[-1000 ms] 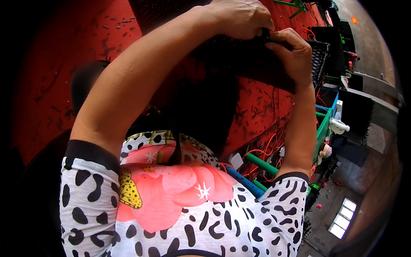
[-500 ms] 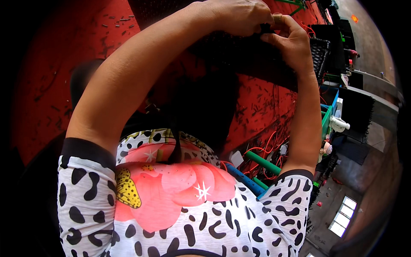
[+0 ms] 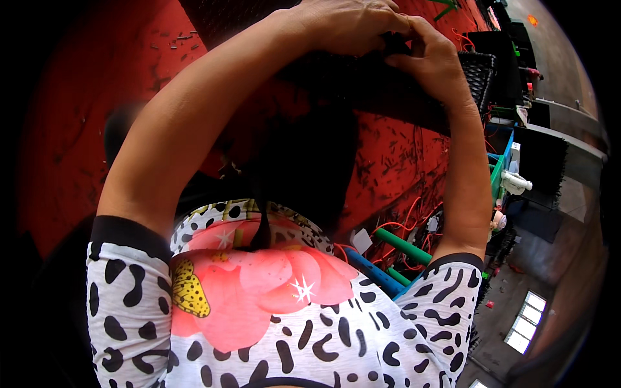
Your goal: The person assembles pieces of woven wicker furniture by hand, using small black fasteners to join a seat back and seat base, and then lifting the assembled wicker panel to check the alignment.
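Both my hands meet at the top of the view, over a dark woven panel (image 3: 223, 19) that stretches across in front of me. The fingers of my left hand (image 3: 349, 26) are bent and pressed together at a small black piece (image 3: 396, 44). From the other side, my right hand (image 3: 435, 61) closes thumb and forefinger toward that piece, its fingertips touching the left hand's. What kind of thing the piece is, and whether it belongs to the panel, I cannot make out against the dark. My left fingertips are partly hidden.
Small dark scraps litter the red floor (image 3: 388, 155). To the right stand a black woven basket-like piece (image 3: 479, 74), green tubes (image 3: 402, 246) and a blue tube (image 3: 372, 271) among orange cords (image 3: 414, 213). A white fan-like device (image 3: 515, 183) is farther right, near dark stacked goods.
My hands have shifted slightly left and up. The right forefinger now reaches farther over to the left fingers. The surroundings have shifted a little with the view.
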`<action>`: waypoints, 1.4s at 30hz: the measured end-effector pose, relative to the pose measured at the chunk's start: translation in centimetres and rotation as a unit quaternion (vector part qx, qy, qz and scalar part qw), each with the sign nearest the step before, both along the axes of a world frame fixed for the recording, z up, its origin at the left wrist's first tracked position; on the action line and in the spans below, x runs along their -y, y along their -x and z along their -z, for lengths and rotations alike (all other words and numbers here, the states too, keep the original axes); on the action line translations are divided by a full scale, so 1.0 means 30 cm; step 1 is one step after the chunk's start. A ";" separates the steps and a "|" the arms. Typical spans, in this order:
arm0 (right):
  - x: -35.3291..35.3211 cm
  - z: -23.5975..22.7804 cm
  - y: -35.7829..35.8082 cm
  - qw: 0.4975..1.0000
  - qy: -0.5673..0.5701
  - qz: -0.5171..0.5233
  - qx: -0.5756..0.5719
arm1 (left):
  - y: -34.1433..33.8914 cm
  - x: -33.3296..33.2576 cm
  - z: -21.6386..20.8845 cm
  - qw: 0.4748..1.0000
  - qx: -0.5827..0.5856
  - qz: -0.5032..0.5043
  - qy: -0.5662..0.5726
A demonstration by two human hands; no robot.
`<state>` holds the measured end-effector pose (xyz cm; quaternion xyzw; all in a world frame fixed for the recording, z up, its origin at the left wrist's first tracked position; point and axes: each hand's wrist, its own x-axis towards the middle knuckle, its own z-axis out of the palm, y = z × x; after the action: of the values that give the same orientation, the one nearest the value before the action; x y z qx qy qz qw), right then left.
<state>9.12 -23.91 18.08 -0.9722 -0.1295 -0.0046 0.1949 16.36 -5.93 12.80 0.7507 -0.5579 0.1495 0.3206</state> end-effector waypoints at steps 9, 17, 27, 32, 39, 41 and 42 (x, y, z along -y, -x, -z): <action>0.089 0.022 -0.036 0.983 -0.153 -0.025 -0.096 | 0.031 -0.030 -0.058 0.998 -0.027 0.016 -0.054; 0.089 0.064 -0.007 0.961 -0.267 -0.009 -0.073 | 0.031 -0.016 -0.007 1.000 0.012 0.016 -0.015; 0.018 0.053 0.017 0.967 -0.255 0.008 0.022 | 0.043 -0.011 -0.031 0.995 -0.081 -0.055 -0.005; -0.003 0.026 0.030 0.941 -0.313 0.094 -0.082 | 0.035 -0.021 -0.024 0.999 -0.014 -0.028 -0.018; 0.170 0.225 -0.060 0.971 -0.224 0.068 -0.045 | 0.051 -0.018 -0.026 0.999 -0.008 -0.031 -0.035; -0.001 0.050 0.008 0.952 -0.290 0.057 -0.080 | 0.050 -0.036 -0.025 0.998 -0.007 -0.040 -0.047; 0.007 0.049 0.014 0.953 -0.288 0.059 -0.078 | 0.053 -0.029 -0.026 0.998 -0.006 -0.037 -0.045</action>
<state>8.70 -24.12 16.61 -0.8780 -0.0494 0.0226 0.4755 14.78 -5.05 13.58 0.7856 -0.5338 0.1317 0.2837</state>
